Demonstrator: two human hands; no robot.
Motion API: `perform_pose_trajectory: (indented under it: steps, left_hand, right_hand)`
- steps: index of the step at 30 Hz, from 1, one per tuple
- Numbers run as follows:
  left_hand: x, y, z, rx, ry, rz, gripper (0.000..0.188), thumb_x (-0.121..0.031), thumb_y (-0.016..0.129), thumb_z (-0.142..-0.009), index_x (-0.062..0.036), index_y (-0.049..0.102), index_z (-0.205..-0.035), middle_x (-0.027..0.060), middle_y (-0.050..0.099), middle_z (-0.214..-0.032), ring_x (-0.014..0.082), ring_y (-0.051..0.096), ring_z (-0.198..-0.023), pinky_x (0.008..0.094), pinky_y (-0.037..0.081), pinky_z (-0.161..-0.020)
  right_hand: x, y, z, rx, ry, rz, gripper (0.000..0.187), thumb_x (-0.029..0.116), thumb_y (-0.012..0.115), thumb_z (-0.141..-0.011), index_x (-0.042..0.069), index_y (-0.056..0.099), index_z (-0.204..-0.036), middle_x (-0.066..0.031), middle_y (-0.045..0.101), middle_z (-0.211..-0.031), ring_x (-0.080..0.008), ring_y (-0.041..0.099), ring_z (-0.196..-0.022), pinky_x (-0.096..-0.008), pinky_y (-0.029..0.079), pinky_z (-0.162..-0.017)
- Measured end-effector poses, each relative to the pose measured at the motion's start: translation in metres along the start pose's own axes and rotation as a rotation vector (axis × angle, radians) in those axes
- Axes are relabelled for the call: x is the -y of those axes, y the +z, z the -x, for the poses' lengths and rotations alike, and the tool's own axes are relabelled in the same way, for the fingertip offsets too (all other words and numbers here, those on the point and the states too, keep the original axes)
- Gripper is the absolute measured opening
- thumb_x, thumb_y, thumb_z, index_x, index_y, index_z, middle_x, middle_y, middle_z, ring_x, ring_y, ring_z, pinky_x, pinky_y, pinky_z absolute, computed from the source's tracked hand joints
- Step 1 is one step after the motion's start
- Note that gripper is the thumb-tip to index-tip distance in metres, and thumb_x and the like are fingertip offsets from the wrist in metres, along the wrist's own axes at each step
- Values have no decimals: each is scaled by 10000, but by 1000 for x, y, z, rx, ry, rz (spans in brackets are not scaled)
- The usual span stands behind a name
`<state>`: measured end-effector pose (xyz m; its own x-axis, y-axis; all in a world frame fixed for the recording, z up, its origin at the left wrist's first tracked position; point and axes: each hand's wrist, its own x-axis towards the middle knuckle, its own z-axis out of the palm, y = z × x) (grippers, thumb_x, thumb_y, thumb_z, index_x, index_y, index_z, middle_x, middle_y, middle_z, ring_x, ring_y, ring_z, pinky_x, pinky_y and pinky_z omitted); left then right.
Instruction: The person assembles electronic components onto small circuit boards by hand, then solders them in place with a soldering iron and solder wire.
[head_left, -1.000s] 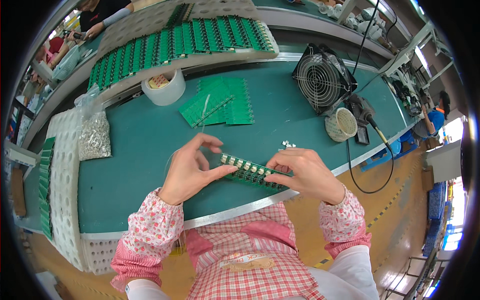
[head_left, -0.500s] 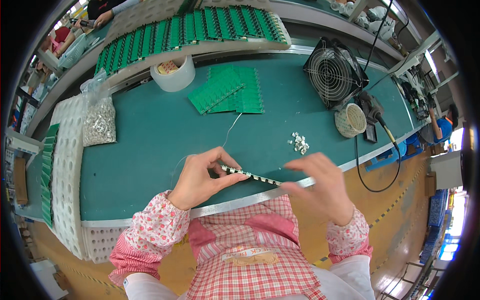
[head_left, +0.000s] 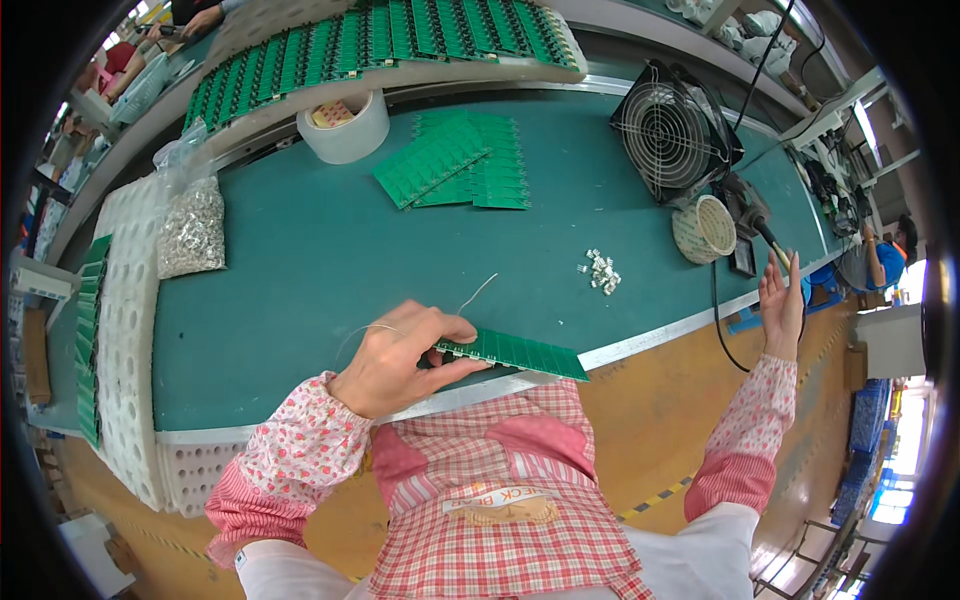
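Observation:
My left hand (head_left: pixel 395 355) pinches the left end of a green circuit board panel (head_left: pixel 530 355) over the table's front edge. The panel is tilted, its flat green side showing, with small pale parts along the edge by my fingers. A thin solder wire (head_left: pixel 478 291) runs by the same hand, its free end sticking up beyond it. Off to the right, my right hand (head_left: pixel 780 305) is stretched out with fingers extended, at the handle of a soldering iron (head_left: pixel 776 246) in its stand. Whether the fingertips touch the handle is hard to see. Small white connectors (head_left: pixel 602 272) lie in a loose pile.
Loose green panels (head_left: pixel 450 165) lie mid-table, behind them a tape roll (head_left: pixel 345 130). A bag of small parts (head_left: pixel 192 230) stands left by white foam (head_left: pixel 125 300). At right are a fan (head_left: pixel 665 135) and a round cup (head_left: pixel 703 230). Boards (head_left: pixel 390 45) line a raised rack.
My right hand has left the panel and swung far right to the soldering iron. In my left hand the panel has turned from edge-on to show its green face; the solder wire's end has shifted.

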<state>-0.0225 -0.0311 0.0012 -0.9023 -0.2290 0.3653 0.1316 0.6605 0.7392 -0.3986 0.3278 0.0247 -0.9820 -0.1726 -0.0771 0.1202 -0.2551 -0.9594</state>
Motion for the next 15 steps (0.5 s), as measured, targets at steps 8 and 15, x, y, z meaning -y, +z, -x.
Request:
perform_pose_trajectory:
  steps: [8, 15]
  left_hand:
    - [6, 1, 6, -21, 104, -56, 326, -86, 823, -639, -44, 636, -904, 53, 653, -798, 196, 594, -690, 287, 496, -573]
    - [5, -4, 4, 42, 140, -72, 337, -111, 809, -662, -47, 626, -937, 47, 644, -788, 201, 593, -692, 298, 497, -587]
  right_hand:
    - [-17, 35, 19, -136, -174, 243, 414, 274, 579, -928, 59, 486, -1270, -86, 587, -1114, -108, 571, -865, -228, 483, -743]
    - [-43, 106, 162, 41, -756, 568, 222, 135, 638, -868, 0, 523, -1002, -63, 551, -864, -116, 543, -600, -248, 445, -524]
